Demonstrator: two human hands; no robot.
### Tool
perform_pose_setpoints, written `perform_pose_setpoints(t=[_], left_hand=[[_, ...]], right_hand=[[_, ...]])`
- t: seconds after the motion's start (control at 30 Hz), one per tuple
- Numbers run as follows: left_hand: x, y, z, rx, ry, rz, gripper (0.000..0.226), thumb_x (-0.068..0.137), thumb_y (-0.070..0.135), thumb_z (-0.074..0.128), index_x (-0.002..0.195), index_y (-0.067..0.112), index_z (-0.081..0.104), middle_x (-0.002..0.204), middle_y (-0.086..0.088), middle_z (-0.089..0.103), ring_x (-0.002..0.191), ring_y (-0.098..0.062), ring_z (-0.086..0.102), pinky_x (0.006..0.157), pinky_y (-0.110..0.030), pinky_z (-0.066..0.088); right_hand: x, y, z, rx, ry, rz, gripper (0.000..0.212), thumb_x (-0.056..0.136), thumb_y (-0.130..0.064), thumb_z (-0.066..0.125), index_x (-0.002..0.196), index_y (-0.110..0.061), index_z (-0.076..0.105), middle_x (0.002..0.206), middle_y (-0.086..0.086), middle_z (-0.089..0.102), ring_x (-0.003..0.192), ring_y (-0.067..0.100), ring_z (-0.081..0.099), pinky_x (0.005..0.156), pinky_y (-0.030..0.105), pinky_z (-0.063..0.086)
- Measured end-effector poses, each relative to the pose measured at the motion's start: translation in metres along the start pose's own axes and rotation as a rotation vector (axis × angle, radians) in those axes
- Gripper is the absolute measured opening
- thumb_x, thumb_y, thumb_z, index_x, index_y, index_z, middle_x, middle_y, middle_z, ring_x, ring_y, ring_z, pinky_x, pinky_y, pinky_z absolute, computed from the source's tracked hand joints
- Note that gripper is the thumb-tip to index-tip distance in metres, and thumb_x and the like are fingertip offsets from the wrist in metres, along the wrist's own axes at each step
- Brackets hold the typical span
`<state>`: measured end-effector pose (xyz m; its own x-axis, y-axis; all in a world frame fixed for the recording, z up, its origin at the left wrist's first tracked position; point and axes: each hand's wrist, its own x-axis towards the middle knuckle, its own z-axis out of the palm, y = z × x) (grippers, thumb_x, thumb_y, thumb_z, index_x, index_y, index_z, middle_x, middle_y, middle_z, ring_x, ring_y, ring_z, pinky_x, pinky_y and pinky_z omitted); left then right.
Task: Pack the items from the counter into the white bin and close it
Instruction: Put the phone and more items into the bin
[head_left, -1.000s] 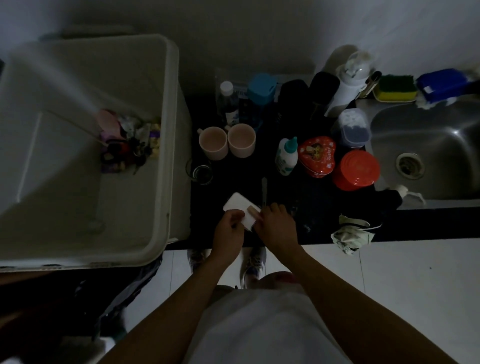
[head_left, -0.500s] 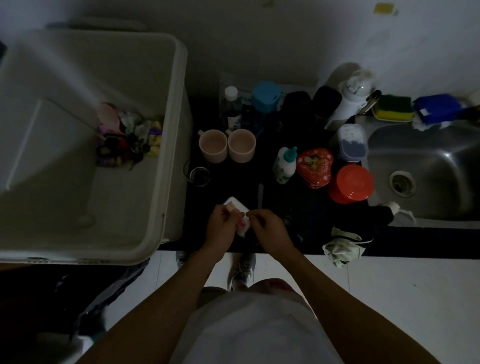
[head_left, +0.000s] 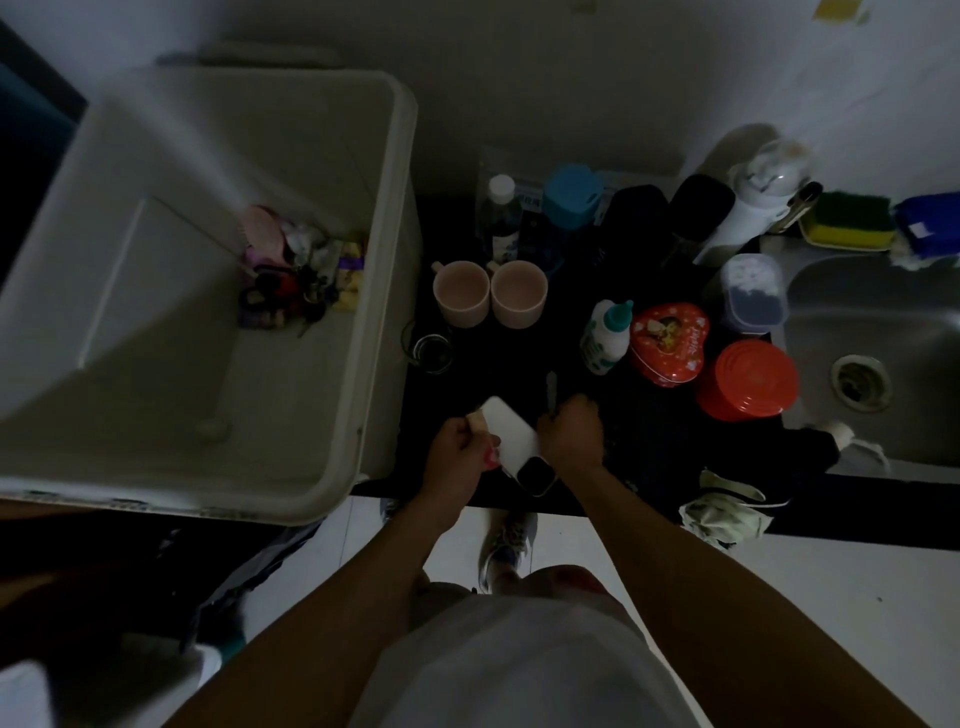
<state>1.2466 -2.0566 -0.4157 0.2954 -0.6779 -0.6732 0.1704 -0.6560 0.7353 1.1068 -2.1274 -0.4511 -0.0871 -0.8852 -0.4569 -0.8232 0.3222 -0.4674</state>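
Observation:
The open white bin (head_left: 384, 291) stands at the left, with several small items (head_left: 296, 280) heaped in its far right corner. At the dark counter's front edge my left hand (head_left: 460, 452) grips the left edge of a white phone case (head_left: 511, 439), which lies slanted with its dark camera cut-out toward me. Touching the case's right side, my right hand (head_left: 571, 436) is closed around the near end of a thin metal file (head_left: 551, 387). Two pink cups (head_left: 491, 293) stand side by side behind my hands. To their right are a white glue bottle (head_left: 605, 332), a red heart tin (head_left: 667, 343) and a red round tub (head_left: 745, 379).
A small glass (head_left: 431, 351) sits next to the bin wall. Bottles, a blue container (head_left: 571, 195), black cases and a white flask (head_left: 748, 208) line the back wall. A steel sink (head_left: 878, 332) is at the right, with sponges behind it. Crumpled cloth (head_left: 724, 512) hangs over the counter edge.
My right hand has left the white case and closed on the metal file just behind it. The case now shows in full, still held by my left hand.

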Motion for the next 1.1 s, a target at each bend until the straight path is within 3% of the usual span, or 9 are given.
perform_pose_setpoints(t=[0.1,0.2,0.3,0.53,0.7,0.83,0.93,1.03,1.1], left_hand=[[0.001,-0.003,-0.003,0.027,0.020,0.009,0.005,0.098,0.016,0.054,0.095,0.017,0.059,0.086,0.002,0.070,0.071,-0.002,0.067,0.056,-0.011,0.050],[0.001,-0.003,-0.003,0.039,0.009,0.006,0.007,0.098,0.018,0.054,0.093,0.021,0.059,0.088,0.003,0.071,0.078,-0.007,0.068,0.063,-0.017,0.050],[0.001,0.002,-0.004,0.079,-0.007,0.008,0.005,0.095,0.016,0.057,0.096,0.021,0.058,0.095,0.000,0.070,0.085,-0.012,0.066,0.064,-0.018,0.049],[0.000,0.034,-0.003,0.182,-0.006,0.088,0.013,0.098,0.017,0.051,0.107,0.011,0.058,0.089,-0.002,0.066,0.072,-0.008,0.059,0.051,-0.009,0.044],[-0.009,0.060,0.009,0.154,-0.014,0.153,0.029,0.100,0.020,0.044,0.129,0.016,0.047,0.118,-0.009,0.059,0.091,-0.013,0.057,0.071,-0.030,0.046],[-0.023,0.090,0.018,0.066,-0.043,0.274,0.055,0.100,0.014,0.040,0.148,0.037,0.027,0.142,-0.004,0.048,0.121,-0.028,0.052,0.103,-0.049,0.044],[-0.035,0.118,0.030,0.105,-0.114,0.400,0.034,0.105,0.027,0.033,0.135,0.043,0.041,0.135,-0.017,0.052,0.115,-0.036,0.054,0.098,-0.047,0.046],[-0.036,0.140,0.039,0.184,-0.153,0.506,0.035,0.105,0.029,0.034,0.139,0.033,0.043,0.138,-0.015,0.050,0.120,-0.034,0.052,0.097,-0.043,0.049],[-0.033,0.151,0.039,0.174,-0.132,0.524,0.037,0.104,0.023,0.038,0.140,0.031,0.041,0.132,-0.015,0.052,0.108,-0.032,0.058,0.071,-0.025,0.053]], right_hand=[[0.002,-0.002,-0.004,0.072,-0.026,0.030,0.022,0.085,-0.017,0.062,0.092,0.004,0.057,0.092,0.019,0.063,0.083,0.032,0.064,0.068,0.037,0.053],[0.000,0.000,-0.006,0.053,-0.007,0.054,0.030,0.087,-0.019,0.061,0.101,0.006,0.051,0.099,0.021,0.062,0.091,0.036,0.063,0.076,0.040,0.054],[-0.008,0.005,-0.007,0.138,0.030,0.056,0.021,0.093,-0.013,0.054,0.103,0.003,0.046,0.101,0.024,0.063,0.089,0.037,0.063,0.070,0.036,0.050],[-0.029,0.011,-0.024,0.358,0.058,-0.038,0.004,0.101,-0.009,0.042,0.102,-0.007,0.044,0.094,0.015,0.059,0.085,0.027,0.060,0.073,0.036,0.050],[-0.042,0.010,-0.045,0.562,0.109,-0.049,0.013,0.102,-0.009,0.037,0.100,-0.014,0.048,0.085,0.005,0.058,0.072,0.013,0.054,0.057,0.021,0.039],[-0.050,0.008,-0.065,0.656,0.192,-0.129,0.024,0.105,-0.018,0.033,0.086,-0.015,0.048,0.075,-0.002,0.053,0.059,0.000,0.044,0.055,0.016,0.038],[-0.051,-0.001,-0.083,0.705,0.250,-0.204,0.026,0.105,-0.023,0.034,0.084,-0.018,0.048,0.072,-0.003,0.051,0.057,-0.001,0.043,0.054,0.016,0.038],[-0.049,-0.015,-0.100,0.763,0.297,-0.250,0.027,0.106,-0.025,0.035,0.083,-0.017,0.047,0.070,-0.006,0.048,0.058,0.000,0.041,0.055,0.015,0.038],[-0.050,-0.023,-0.109,0.782,0.332,-0.286,0.026,0.106,-0.024,0.036,0.083,-0.016,0.048,0.070,-0.007,0.046,0.059,-0.001,0.041,0.056,0.013,0.037]])
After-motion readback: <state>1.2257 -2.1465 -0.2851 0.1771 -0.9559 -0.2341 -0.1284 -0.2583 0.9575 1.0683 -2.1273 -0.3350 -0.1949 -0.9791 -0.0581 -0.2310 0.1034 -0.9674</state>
